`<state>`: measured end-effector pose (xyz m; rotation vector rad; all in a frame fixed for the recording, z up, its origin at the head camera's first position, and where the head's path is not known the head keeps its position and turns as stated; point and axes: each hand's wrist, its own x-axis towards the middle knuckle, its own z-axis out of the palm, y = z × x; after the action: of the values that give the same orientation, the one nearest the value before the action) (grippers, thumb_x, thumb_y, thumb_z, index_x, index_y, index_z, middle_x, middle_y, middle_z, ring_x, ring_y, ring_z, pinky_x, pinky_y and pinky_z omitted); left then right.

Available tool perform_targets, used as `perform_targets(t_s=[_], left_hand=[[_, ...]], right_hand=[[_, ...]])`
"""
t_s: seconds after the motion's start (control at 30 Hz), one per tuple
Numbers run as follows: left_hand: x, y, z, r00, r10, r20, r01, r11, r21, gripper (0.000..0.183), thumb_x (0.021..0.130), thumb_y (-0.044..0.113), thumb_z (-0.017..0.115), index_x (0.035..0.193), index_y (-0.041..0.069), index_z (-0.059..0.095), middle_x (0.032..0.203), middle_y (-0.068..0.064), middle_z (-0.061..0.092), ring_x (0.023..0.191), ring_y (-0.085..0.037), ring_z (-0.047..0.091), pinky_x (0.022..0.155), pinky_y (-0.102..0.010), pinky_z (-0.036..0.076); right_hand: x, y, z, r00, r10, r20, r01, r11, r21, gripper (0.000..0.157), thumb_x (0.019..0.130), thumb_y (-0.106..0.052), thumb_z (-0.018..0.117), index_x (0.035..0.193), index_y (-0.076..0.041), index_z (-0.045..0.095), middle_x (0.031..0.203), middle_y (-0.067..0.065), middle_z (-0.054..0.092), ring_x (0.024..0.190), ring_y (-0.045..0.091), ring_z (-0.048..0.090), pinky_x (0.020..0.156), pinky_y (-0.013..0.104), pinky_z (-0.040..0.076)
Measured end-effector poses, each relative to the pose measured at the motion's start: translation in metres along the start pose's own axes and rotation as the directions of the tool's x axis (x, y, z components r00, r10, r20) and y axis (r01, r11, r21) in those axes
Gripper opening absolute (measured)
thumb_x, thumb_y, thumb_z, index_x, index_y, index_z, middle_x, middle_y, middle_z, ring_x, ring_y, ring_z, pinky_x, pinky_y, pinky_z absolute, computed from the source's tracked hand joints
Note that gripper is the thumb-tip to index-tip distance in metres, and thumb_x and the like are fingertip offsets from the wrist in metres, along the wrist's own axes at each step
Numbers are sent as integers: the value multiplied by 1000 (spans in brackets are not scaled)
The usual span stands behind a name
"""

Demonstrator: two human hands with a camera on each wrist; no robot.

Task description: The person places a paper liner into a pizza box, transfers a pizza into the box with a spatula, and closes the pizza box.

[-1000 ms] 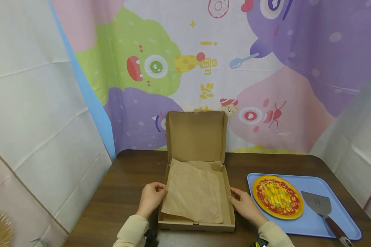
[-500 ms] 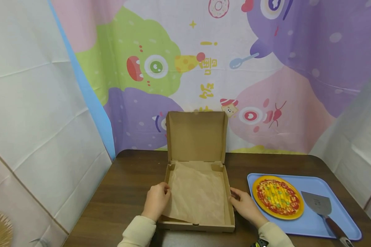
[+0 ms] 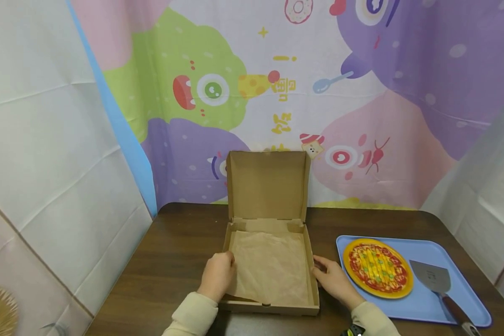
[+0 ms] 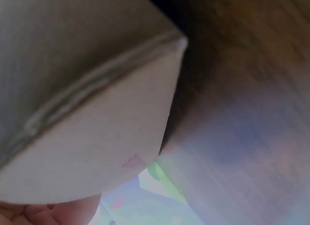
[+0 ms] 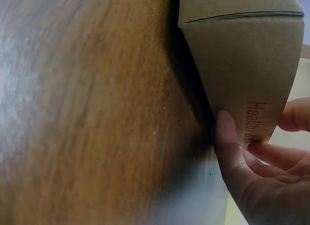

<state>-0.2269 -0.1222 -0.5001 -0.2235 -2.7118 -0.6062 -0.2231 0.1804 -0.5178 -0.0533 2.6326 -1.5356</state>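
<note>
A brown cardboard pizza box stands on the table with its lid raised. A sheet of brown paper lies inside, covering most of the bottom. My left hand reaches over the box's left wall and pinches the paper's left edge; its fingertips are mostly hidden. In the left wrist view the box's corner blocks most of that hand. My right hand grips the box's right wall. The right wrist view shows that hand with the thumb on one side of the lettered wall and fingers on the outer side.
On the right is a blue tray bearing a toy-like pizza and a pizza server with a dark handle. The dark wooden table extends left of the box. A printed cloth hangs behind the box.
The paper has slid right and towards me, and now lies flatter and straighter in the box. My left hand has moved right with it; my right hand has stayed on the wall.
</note>
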Motion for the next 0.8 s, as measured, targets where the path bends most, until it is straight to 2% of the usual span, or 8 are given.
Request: perform_targets(t_s=[0.2, 0.4, 0.57, 0.7, 0.8], left_hand=[[-2, 7, 2, 999, 35, 14, -37, 990, 139, 16, 75, -6, 64, 63, 4, 60, 64, -16, 66, 57, -35, 66, 48, -43, 50], [-4, 11, 4, 998, 55, 20, -58, 973, 225, 15, 72, -6, 65, 63, 4, 59, 63, -15, 65, 56, -34, 65, 48, -42, 51], [-5, 13, 6, 994, 104, 25, -106, 950, 294, 14, 71, -5, 68, 63, 5, 62, 62, -13, 66, 55, -30, 66, 46, -39, 52], [-6, 13, 5, 991, 133, 13, -130, 943, 307, 14, 69, -3, 71, 63, 6, 63, 62, -13, 66, 55, -29, 66, 46, -38, 51], [-6, 11, 5, 990, 144, 12, -142, 952, 272, 13, 69, -2, 71, 63, 5, 62, 62, -13, 66, 56, -31, 66, 47, -39, 51]], right_hand=[[0, 1, 0, 1000, -8, -1, 8, 1000, 2, 45, 95, -7, 58, 133, 14, 50, 117, 27, 66, 102, 29, 66, 76, 37, 58], [0, 2, -1, 1000, -11, -7, 11, 1000, -5, 44, 94, -8, 59, 132, 14, 52, 115, 24, 67, 102, 29, 66, 78, 37, 57], [0, 2, -1, 1000, -9, -8, 9, 1000, -6, 44, 94, -7, 59, 132, 13, 52, 114, 23, 67, 101, 28, 65, 78, 36, 57], [0, 2, -1, 1000, -11, -5, 11, 1000, 2, 44, 94, -7, 59, 132, 14, 51, 114, 24, 67, 100, 28, 66, 76, 35, 58], [0, 2, -1, 1000, -11, -3, 11, 1000, 7, 44, 93, -7, 59, 132, 14, 51, 115, 25, 66, 100, 28, 66, 75, 35, 58]])
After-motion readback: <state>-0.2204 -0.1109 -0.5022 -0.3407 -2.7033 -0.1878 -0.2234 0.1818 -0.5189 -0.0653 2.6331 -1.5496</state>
